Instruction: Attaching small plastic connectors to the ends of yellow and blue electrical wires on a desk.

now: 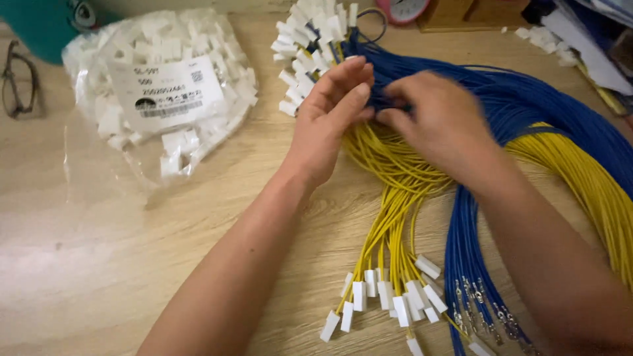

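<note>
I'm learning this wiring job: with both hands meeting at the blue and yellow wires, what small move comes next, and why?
Probably draw one blue wire free with the right hand while the left hand steadies the bundle: both hands pinch where the blue wires cross the yellow wires, and the blue ends look bare.

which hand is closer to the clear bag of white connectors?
Left. The left hand is just right of the clear bag of white connectors; the right hand lies farther right, over the blue wires.
</note>
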